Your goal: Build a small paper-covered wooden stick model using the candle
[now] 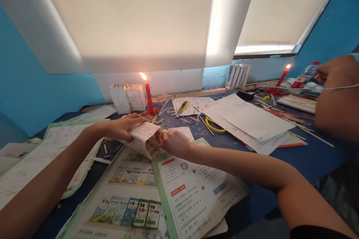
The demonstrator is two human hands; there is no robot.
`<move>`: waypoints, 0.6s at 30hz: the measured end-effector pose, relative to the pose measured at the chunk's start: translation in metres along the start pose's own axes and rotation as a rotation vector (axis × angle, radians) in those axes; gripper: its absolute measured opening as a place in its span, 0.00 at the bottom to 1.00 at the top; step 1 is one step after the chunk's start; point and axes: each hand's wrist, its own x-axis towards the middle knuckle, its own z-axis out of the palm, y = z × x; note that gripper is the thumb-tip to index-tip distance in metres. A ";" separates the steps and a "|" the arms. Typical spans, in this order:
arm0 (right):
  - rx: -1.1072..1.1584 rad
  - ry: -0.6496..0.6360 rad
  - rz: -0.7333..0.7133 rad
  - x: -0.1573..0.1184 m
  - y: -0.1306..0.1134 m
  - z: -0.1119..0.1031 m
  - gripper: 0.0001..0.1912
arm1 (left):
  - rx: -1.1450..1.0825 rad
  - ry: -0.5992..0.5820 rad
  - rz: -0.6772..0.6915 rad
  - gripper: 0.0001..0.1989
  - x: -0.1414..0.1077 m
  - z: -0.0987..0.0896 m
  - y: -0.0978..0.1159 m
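A paper box (144, 136) with printed and handwritten marks lies tilted on the desk, its open end toward my right hand. My left hand (123, 127) grips it from the left, thumb on the near side and fingers over the top. At the open end, my right hand (175, 143) is closed with fingertips pinching the box's edge; the fingertips are partly hidden. Just behind stands a lit red candle (149, 98) in a pool of red wax. Under and before the hands lie an open booklet with book pictures (134, 194) and a printed workbook page (187, 190).
Two white paper boxes (127, 99) stand by the wall. A yellow cutter (183, 108), yellow-handled scissors (214, 125), scattered sticks (193, 120) and paper sheets (249, 117) cover the desk. At right are another lit candle (282, 76), a bottle (305, 74) and another person's arm (338, 97).
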 end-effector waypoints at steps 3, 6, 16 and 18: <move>-0.002 -0.030 0.000 -0.020 0.002 -0.008 0.22 | 0.022 -0.010 0.022 0.40 0.002 0.001 0.000; 0.020 -0.062 0.060 -0.041 0.007 -0.012 0.25 | 0.038 0.004 0.053 0.39 0.002 0.002 -0.004; 0.188 -0.173 0.350 -0.099 0.032 0.009 0.29 | 0.054 -0.002 0.068 0.37 -0.002 0.005 -0.021; 0.242 -0.174 0.418 -0.099 0.039 0.016 0.25 | 0.087 0.016 0.092 0.36 -0.003 0.006 -0.024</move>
